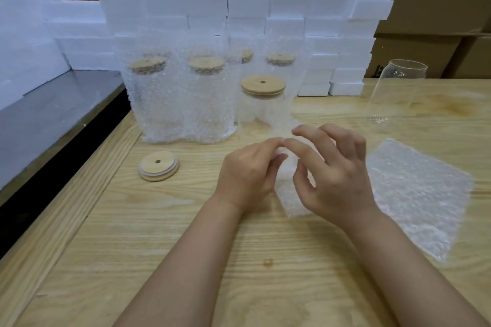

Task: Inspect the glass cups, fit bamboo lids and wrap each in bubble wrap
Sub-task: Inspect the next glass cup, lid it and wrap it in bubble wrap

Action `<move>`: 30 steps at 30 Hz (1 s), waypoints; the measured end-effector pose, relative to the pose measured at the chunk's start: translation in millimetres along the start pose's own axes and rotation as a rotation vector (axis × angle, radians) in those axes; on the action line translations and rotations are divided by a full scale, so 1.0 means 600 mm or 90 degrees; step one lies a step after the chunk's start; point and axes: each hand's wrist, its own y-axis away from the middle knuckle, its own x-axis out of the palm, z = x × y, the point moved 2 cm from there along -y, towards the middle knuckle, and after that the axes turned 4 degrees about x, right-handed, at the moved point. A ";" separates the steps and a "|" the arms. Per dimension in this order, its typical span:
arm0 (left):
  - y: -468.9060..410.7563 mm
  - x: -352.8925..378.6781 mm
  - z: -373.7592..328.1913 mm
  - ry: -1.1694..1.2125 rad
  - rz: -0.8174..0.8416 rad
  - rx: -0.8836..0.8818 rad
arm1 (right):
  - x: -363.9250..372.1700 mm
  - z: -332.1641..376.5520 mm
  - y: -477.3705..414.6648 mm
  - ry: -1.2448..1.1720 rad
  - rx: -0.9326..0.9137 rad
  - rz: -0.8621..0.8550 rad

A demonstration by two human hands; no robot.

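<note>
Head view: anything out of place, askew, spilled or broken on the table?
Nothing looks damaged or spilled. One bamboo lid lies loose, flat on the table, far from the only lidless glass cup at the right; that cup seems to lean, probably lens distortion.

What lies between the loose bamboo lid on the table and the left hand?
Only bare wooden table, in the head view; nothing lies between the loose bamboo lid and the left hand.
</note>
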 end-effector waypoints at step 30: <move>-0.002 -0.001 0.006 -0.050 0.028 -0.019 | -0.030 -0.055 0.012 0.048 0.103 0.086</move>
